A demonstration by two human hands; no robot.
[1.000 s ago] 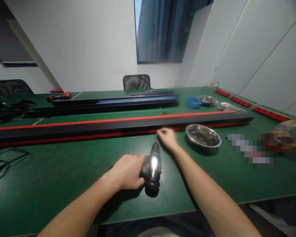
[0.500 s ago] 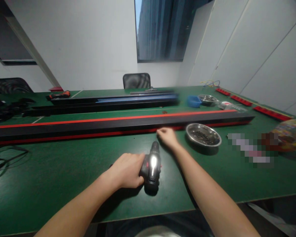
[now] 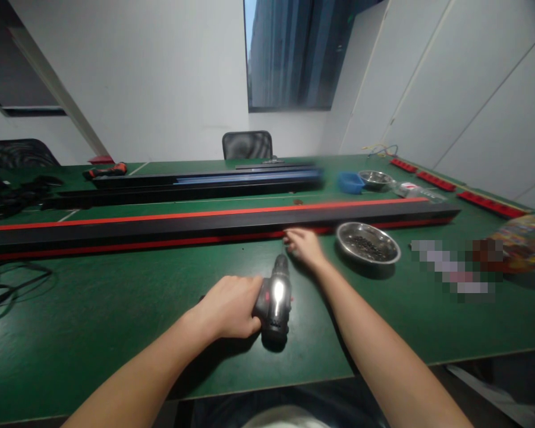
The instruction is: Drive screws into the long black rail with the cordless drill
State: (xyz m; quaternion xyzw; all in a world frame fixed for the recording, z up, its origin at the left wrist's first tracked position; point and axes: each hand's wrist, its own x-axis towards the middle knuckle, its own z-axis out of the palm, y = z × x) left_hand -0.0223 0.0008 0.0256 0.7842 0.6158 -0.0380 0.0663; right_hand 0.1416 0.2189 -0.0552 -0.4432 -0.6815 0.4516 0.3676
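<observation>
My left hand [image 3: 234, 306] is wrapped round the handle of a cordless drill [image 3: 279, 303], which lies sideways low over the table with its chuck pointing away from me. Just beyond the chuck, my right hand [image 3: 305, 246] has its fingers pinched together at the front side of a long black bar with red edges [image 3: 196, 227]. What the fingertips hold, if anything, is too small to make out. To the right of that hand stands a steel bowl [image 3: 393, 257] with many small dark pieces in it, perhaps screws.
Other black profiles [image 3: 249, 181] lie behind the bar, with an orange-black power tool [image 3: 109, 171] at far left. A blue tray [image 3: 350, 183] and second steel bowl [image 3: 375, 178] stand at back right. Dark cables [image 3: 13, 282] lie left; a colourful bag [image 3: 528, 241] sits right.
The fingers of my right hand have shifted and bent slightly by the bar. The drill has stayed almost in place in my left hand.
</observation>
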